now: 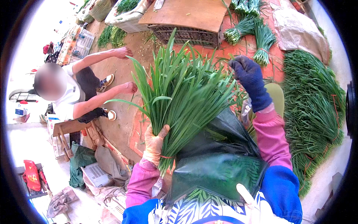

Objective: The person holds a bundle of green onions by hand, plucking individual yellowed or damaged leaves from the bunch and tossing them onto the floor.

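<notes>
A big bunch of garlic chives (190, 100) fans out in front of me, leaf tips pointing away. My left hand (153, 145), in a pale tan glove, is wrapped round its lower part, thumb across the stems. Just below that grip a red band (167, 157) circles the stems. To the right of the leaf tips, my right hand (248, 76) is raised in a dark blue knitted glove. Its fingers are curled together, apart from the bunch, with a small yellowish-green bit at the fingertips that is too small to name. A dark green apron (216, 168) covers my lap.
Loose chives (311, 112) form a long heap at the right, below a beige sack (298, 33). Tied chive bundles (263, 46) lie on orange sheeting. A board-topped crate (186, 15) stands ahead. At the left sits another person (74, 89), arms stretched toward my bunch.
</notes>
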A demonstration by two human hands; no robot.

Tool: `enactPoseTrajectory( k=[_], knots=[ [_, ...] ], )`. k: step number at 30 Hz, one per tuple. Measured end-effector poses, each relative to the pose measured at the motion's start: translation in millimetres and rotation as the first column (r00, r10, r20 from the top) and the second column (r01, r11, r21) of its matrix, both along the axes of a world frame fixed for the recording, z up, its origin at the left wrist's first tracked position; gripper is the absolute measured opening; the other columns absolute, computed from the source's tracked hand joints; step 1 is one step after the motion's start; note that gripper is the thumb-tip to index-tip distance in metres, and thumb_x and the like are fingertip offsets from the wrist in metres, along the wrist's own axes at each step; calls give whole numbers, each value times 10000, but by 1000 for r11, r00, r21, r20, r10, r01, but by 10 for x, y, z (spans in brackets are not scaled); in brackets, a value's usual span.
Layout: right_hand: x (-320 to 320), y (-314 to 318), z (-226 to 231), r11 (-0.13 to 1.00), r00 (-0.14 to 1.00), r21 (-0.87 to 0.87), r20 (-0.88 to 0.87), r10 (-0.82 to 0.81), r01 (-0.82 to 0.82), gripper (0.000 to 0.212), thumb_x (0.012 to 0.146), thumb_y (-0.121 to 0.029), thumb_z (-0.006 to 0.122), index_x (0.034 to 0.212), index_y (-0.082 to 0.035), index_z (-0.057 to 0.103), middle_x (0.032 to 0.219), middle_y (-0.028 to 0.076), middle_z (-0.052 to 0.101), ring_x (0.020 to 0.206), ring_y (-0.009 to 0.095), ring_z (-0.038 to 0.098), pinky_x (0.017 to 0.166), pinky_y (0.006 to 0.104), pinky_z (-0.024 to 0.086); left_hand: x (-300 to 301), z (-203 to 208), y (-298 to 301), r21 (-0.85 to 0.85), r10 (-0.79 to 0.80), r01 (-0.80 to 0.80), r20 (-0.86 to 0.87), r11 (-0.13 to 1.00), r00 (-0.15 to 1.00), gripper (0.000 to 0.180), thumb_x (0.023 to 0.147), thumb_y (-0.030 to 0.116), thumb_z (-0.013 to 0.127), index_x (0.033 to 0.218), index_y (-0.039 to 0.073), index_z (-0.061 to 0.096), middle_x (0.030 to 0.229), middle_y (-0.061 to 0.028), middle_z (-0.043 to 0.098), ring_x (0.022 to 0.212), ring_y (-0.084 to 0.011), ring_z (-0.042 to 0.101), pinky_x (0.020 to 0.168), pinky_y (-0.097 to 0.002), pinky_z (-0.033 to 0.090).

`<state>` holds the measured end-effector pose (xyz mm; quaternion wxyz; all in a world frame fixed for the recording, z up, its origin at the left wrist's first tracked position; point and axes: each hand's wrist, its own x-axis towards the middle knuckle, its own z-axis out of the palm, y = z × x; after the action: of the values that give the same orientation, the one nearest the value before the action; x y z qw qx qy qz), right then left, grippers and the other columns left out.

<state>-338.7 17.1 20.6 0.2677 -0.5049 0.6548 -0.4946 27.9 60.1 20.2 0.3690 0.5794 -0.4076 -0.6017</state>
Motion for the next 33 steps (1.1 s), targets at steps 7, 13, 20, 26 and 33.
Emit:
enactPoseTrajectory(
  k=[7,13,20,26,33],
  knots=[
    [732,55,753,932,654,-98,-738,168,-350,328,808,-246,620,1116,-145,566,734,87,638,583,277,626,494,356,486,-34,0,28,-54,-17,21,73,998,997,302,783,78,735,1061,28,631,973,-13,657,857,-104,588,789,-256,467],
    [676,-131,595,956,783,-132,550,291,-263,144,879,-159,523,869,-104,656,619,15,582,475,99,532,433,237,419,-45,20,51,-92,-21,31,107,995,994,308,781,73,733,1066,24,629,970,-11,659,853,-99,589,789,-257,469],
    [775,233,848,872,907,-253,-164,389,-420,185,843,-258,628,863,-78,589,602,111,567,492,188,579,462,332,459,-128,35,28,-142,-45,74,198,987,979,334,774,92,745,1075,16,621,947,-11,662,829,-91,589,778,-247,467],
    [1052,137,818,789,788,-85,-179,589,-608,180,847,-232,623,921,-71,591,654,94,607,525,161,601,456,300,460,-149,66,83,-182,-79,117,203,976,976,338,770,98,748,1074,20,622,929,-3,657,823,-88,583,780,-248,464],
    [187,-265,785,949,988,-301,92,126,-93,209,893,-135,530,1086,-85,593,665,67,613,475,131,543,438,277,440,-100,147,155,-237,-119,208,342,949,932,339,752,90,759,1053,19,621,899,-21,665,804,-107,594,759,-262,475]
  ],
)
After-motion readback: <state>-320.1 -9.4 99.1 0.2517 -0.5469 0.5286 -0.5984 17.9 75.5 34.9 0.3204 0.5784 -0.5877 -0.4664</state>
